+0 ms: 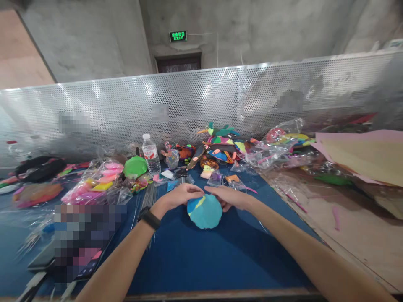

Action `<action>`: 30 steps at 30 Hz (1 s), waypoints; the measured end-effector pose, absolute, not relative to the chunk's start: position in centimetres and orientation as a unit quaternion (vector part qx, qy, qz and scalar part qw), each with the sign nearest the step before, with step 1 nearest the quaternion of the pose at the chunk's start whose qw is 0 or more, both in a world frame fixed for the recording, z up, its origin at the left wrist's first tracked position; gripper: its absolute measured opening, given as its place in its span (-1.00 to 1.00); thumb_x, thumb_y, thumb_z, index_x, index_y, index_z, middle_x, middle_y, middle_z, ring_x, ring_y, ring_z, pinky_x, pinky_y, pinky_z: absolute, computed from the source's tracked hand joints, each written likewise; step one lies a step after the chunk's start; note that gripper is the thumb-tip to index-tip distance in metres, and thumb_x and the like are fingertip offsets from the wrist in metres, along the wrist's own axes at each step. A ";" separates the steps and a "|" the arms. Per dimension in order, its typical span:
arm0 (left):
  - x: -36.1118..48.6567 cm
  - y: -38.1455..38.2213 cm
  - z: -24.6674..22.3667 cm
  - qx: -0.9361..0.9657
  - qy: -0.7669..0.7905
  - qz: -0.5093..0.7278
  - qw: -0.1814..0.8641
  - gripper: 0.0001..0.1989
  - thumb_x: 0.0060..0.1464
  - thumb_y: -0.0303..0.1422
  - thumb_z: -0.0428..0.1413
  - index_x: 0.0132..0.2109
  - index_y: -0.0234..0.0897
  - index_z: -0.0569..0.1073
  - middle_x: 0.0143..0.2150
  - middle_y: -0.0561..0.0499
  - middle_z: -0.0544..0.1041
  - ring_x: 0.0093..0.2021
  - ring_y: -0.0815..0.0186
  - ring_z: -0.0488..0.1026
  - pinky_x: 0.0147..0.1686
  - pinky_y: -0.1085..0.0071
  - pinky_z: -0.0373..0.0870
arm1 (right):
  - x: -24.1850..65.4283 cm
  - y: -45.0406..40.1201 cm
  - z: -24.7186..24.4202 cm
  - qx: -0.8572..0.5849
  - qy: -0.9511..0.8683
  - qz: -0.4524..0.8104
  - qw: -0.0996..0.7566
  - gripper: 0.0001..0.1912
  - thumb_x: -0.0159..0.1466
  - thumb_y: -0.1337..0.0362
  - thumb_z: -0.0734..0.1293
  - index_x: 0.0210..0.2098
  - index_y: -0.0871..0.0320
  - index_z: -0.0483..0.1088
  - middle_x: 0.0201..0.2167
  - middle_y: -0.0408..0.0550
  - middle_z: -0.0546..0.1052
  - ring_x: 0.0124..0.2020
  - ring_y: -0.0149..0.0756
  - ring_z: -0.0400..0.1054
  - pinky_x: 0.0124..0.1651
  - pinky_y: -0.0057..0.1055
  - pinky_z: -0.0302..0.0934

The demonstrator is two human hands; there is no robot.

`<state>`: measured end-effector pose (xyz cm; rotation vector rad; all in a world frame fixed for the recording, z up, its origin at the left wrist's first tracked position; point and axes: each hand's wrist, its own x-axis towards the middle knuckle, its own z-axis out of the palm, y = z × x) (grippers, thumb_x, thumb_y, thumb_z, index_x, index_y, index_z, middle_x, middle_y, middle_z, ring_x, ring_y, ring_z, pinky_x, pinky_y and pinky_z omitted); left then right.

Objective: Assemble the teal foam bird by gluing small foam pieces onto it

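A round turquoise piece [207, 214], apparently modelling clay, has a blue patch and a yellow streak at its upper left. Both hands hold it just above the blue tabletop. My left hand [181, 195], below a wrist with a black watch, is closed on its upper left edge. On the upper right edge, my right hand [231, 198] is closed with its fingers curled behind the rim, partly hidden. Just beyond the hands lie small bags of coloured clay [215, 178].
A water bottle [151, 154] and a green dome [135, 167] stand at the back left. Colourful clay figures [220, 147] pile up against the perforated metal screen [195, 96]. Thin wires [149, 199] lie left of my hands. Coloured sheets [365, 153] lie at the right.
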<state>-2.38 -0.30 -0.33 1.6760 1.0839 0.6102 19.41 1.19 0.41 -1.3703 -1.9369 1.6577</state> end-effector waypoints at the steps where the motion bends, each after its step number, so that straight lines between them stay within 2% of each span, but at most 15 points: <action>1: -2.1 -0.3 -0.4 0.709 0.440 0.267 0.481 -0.60 0.04 -0.09 0.16 -0.08 -0.27 0.55 -0.19 -0.07 0.59 -0.34 0.33 0.45 -0.41 0.48 0.28 | 19.6 1.2 0.5 -0.479 -0.693 0.524 0.127 -0.35 0.19 -0.28 0.17 -0.64 0.18 0.31 -0.66 -0.03 0.45 -0.65 -0.41 0.29 -0.51 -0.45 0.25; 4: -1.9 -0.2 -0.3 0.755 0.437 0.307 0.380 -0.71 0.09 -0.19 0.13 -0.14 -0.27 0.57 -0.17 -0.08 0.60 -0.19 0.24 0.50 -0.19 0.40 0.37 | 20.1 1.6 0.5 -0.500 -0.767 0.383 0.122 -0.30 0.24 -0.25 0.11 -0.72 0.19 0.28 -0.70 0.01 0.45 -0.70 -0.38 0.31 -0.49 -0.40 0.27; 6: -2.1 0.0 0.0 0.779 0.454 0.324 0.284 -0.75 0.13 -0.24 0.08 -0.17 -0.27 0.57 -0.17 -0.07 0.60 -0.18 0.23 0.50 -0.15 0.37 0.37 | 20.5 2.0 0.5 -0.513 -0.790 0.312 0.125 -0.32 0.26 -0.20 0.12 -0.71 0.20 0.33 -0.70 0.02 0.47 -0.72 -0.37 0.32 -0.51 -0.40 0.26; 10: -3.7 0.7 0.3 0.798 0.483 0.349 0.090 -0.78 0.17 -0.34 0.01 -0.16 -0.24 0.54 -0.11 -0.05 0.57 -0.10 0.23 0.48 -0.02 0.32 0.34 | 21.5 2.6 0.8 -0.514 -0.801 0.257 0.165 -0.44 0.27 -0.07 0.19 -0.65 0.20 0.39 -0.65 -0.01 0.50 -0.67 -0.38 0.35 -0.54 -0.46 0.19; 12: -4.9 1.2 -0.1 0.805 0.502 0.318 0.018 -0.77 0.14 -0.32 0.05 -0.10 -0.25 0.51 -0.03 -0.09 0.53 0.02 0.15 0.42 0.09 0.25 0.26 | 21.7 2.9 1.0 -0.535 -0.795 0.213 0.193 -0.48 0.27 -0.01 0.20 -0.65 0.20 0.42 -0.68 -0.03 0.47 -0.68 -0.39 0.32 -0.54 -0.46 0.13; 13: -5.5 1.5 -0.4 0.803 0.519 0.293 0.000 -0.70 0.12 -0.29 0.08 -0.02 -0.27 0.48 0.03 -0.13 0.50 0.06 0.10 0.39 0.11 0.21 0.25 | 21.8 3.1 1.0 -0.541 -0.794 0.185 0.209 -0.48 0.28 0.01 0.20 -0.66 0.19 0.43 -0.70 -0.05 0.45 -0.67 -0.38 0.31 -0.54 -0.45 0.10; 15: -6.6 1.9 -1.2 0.797 0.560 0.226 -0.006 -0.60 0.11 -0.21 0.09 0.05 -0.32 0.43 0.04 -0.22 0.48 0.07 0.01 0.38 0.06 0.16 0.29 | 21.9 3.3 1.0 -0.544 -0.791 0.141 0.241 -0.52 0.27 0.06 0.20 -0.63 0.18 0.47 -0.70 -0.06 0.44 -0.62 -0.35 0.30 -0.51 -0.44 0.06; 18: -7.4 2.2 -1.8 0.790 0.586 0.183 0.000 -0.61 0.17 -0.21 0.02 0.07 -0.33 0.40 0.02 -0.24 0.48 0.05 0.02 0.40 0.03 0.17 0.30 | 22.0 3.6 0.8 -0.535 -0.784 0.133 0.285 -0.73 0.23 0.22 0.23 -0.37 0.11 0.58 -0.60 -0.11 0.49 -0.56 -0.34 0.32 -0.47 -0.46 0.06; 21: -7.2 2.2 -1.3 0.779 0.594 0.203 -0.012 -0.71 0.24 -0.26 -0.06 0.01 -0.25 0.42 -0.03 -0.15 0.53 -0.01 0.11 0.46 0.00 0.26 0.32 | 22.1 3.7 0.6 -0.536 -0.770 0.156 0.308 -0.66 0.18 0.36 0.20 -0.20 0.03 0.57 -0.58 -0.16 0.50 -0.58 -0.37 0.29 -0.46 -0.49 0.06; 26: -5.9 1.7 0.1 0.750 0.609 0.250 -0.059 -0.68 0.30 -0.22 -0.15 0.01 -0.15 0.44 -0.05 -0.06 0.56 -0.03 0.15 0.47 -0.01 0.29 0.31 | 21.9 3.4 0.8 -0.538 -0.756 0.188 0.323 -0.60 0.14 0.39 0.15 -0.27 0.06 0.60 -0.60 -0.15 0.48 -0.63 -0.41 0.23 -0.51 -0.49 0.02; 30: -5.3 1.3 0.4 0.771 0.580 0.260 -0.034 -0.71 0.27 -0.26 -0.09 0.01 -0.14 0.45 0.01 -0.02 0.54 -0.02 0.16 0.46 -0.01 0.30 0.31 | 21.8 3.4 1.0 -0.535 -0.738 0.216 0.349 -0.61 0.03 0.42 0.09 -0.47 0.14 0.55 -0.66 -0.16 0.41 -0.64 -0.42 0.19 -0.50 -0.49 0.01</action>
